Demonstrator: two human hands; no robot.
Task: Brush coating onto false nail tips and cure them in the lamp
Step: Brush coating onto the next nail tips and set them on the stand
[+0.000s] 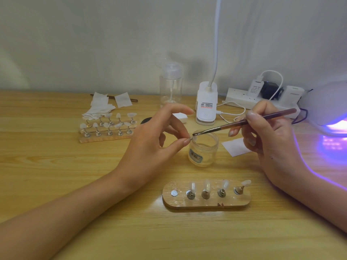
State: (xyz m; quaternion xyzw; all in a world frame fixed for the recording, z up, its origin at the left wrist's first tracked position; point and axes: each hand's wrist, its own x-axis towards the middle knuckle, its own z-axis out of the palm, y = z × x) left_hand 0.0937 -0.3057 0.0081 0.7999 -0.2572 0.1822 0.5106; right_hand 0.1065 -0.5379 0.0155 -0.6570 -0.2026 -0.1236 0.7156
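My left hand (155, 139) pinches a small nail tip holder (191, 139) between thumb and finger, just over the rim of an open glass jar (203, 150). My right hand (270, 136) grips a thin brown brush (244, 122), its bristle end touching the tip held in my left hand. In front of me lies an oval wooden stand (206, 196) with several clear nail tips on metal pegs and one bare magnet spot at its left end. The curing lamp (330, 106) glows purple at the right edge.
A second wooden stand (107, 132) with several nail tips sits at the back left, beside a pile of white wipes (101, 106). A clear pump bottle (170, 85), a clip desk lamp (206, 104), a power strip (259, 100) and a white paper square (236, 147) stand behind the jar.
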